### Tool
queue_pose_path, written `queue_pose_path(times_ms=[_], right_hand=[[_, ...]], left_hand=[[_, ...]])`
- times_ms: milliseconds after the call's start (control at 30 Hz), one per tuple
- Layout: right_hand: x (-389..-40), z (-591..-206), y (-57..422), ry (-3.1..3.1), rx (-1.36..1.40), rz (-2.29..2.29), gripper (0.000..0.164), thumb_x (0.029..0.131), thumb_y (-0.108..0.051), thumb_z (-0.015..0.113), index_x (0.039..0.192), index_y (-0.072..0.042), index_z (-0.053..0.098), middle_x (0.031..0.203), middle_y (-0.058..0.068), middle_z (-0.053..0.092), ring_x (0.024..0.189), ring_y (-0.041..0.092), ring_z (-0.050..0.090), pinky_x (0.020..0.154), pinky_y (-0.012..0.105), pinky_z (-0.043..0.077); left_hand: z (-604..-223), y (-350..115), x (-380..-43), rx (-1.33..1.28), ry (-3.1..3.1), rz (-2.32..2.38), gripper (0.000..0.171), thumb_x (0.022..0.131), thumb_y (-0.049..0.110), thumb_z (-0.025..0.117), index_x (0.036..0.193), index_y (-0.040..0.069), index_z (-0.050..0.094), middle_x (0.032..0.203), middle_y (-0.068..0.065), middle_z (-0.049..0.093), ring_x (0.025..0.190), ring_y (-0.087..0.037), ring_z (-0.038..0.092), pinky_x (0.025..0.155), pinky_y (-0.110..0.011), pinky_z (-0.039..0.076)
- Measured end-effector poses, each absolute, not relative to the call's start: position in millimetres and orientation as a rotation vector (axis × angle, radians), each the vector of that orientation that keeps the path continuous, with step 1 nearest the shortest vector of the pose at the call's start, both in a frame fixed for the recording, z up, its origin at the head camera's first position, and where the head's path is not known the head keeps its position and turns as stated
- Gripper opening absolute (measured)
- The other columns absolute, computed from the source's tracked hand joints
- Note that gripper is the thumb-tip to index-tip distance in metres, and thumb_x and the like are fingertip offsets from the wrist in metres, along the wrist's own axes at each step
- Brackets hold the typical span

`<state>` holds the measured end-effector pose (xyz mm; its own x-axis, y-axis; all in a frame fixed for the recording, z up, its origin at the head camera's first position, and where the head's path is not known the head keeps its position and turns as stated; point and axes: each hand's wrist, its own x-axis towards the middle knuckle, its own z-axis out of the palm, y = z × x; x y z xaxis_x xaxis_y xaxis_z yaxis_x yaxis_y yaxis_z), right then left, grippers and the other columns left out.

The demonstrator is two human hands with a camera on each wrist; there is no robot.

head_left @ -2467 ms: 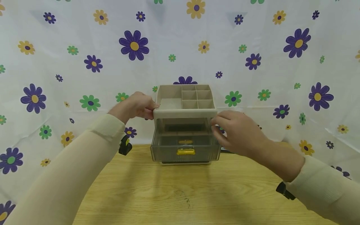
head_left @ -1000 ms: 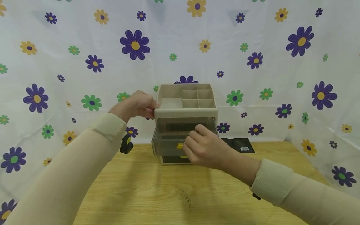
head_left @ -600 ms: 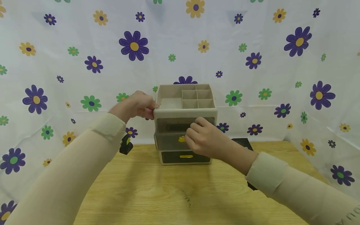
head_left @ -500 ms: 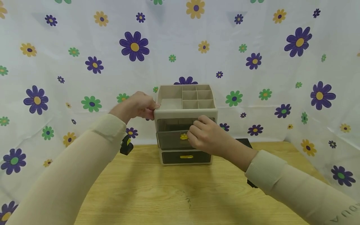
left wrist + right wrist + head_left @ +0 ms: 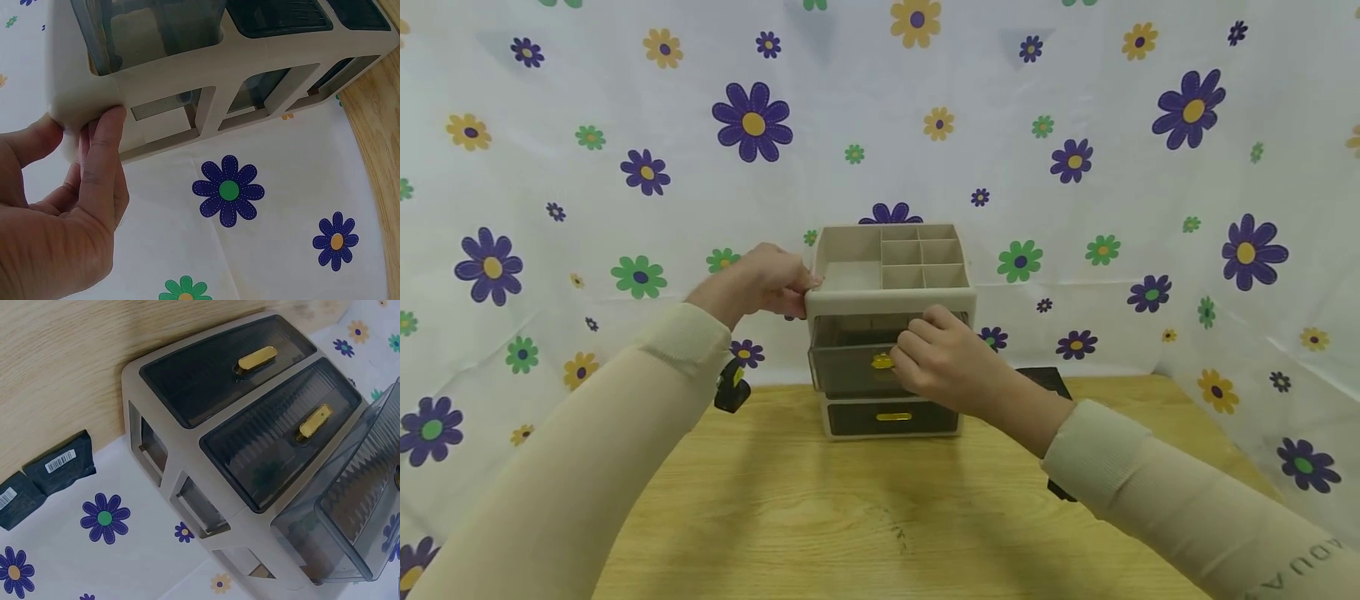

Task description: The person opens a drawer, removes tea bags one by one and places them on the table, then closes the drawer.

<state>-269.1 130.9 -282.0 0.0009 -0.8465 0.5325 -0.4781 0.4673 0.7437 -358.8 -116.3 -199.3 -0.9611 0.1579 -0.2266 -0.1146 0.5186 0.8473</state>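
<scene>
A beige desktop organizer (image 5: 891,302) with three smoky transparent drawers stands against the cloth. Its top drawer (image 5: 850,372) sticks partly out; the two below are closed in the right wrist view, each with a gold handle (image 5: 314,421). My left hand (image 5: 772,279) grips the organizer's upper left front corner. In the left wrist view, thumb and fingers (image 5: 103,147) pinch that corner from two sides. Curled fingers of my right hand (image 5: 943,362) hold the top drawer's gold handle (image 5: 881,361), covering its right end. That hand is out of the right wrist view.
Divided compartments (image 5: 925,258) form the organizer's top. Black packets (image 5: 62,464) with barcode labels lie behind the right forearm, beside the organizer. A wooden table (image 5: 820,517) lies beneath, and a flowered cloth (image 5: 1075,275) hangs behind and at the sides.
My right hand has moved from the drawer's right side to its front handle. The top drawer has slid inward, uncovering the bottom drawer's front. The left hand stays on the corner.
</scene>
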Motion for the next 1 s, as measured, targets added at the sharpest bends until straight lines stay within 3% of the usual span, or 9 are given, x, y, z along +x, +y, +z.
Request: queue_pose_path(times_ms=[633, 1000], right_hand=[[-266, -279, 123, -1.701, 1.026, -0.619, 0.019, 0.092, -0.008, 0.050, 0.082, -0.008, 0.066, 0.075, 0.004, 0.063, 0.068, 0.019, 0.053, 0.063, 0.033, 0.044], [-293, -282, 122, -1.889, 0.981, -0.549, 0.007, 0.088, -0.011, 0.060, 0.087, -0.007, 0.065, 0.085, 0.005, 0.067, 0.083, 0.022, 0.059, 0.074, 0.035, 0.049]], left_hand=[[-202, -118, -362, 0.063, 2.473, 1.435, 0.035, 0.091, 0.015, 0.056, 0.119, -0.003, 0.047, 0.113, -0.021, 0.053, 0.088, -0.029, 0.063, 0.074, -0.035, 0.055], [-203, -120, -362, 0.074, 2.468, 1.444, 0.033, 0.091, 0.014, 0.055, 0.118, -0.004, 0.049, 0.112, -0.021, 0.054, 0.088, -0.029, 0.063, 0.074, -0.034, 0.056]])
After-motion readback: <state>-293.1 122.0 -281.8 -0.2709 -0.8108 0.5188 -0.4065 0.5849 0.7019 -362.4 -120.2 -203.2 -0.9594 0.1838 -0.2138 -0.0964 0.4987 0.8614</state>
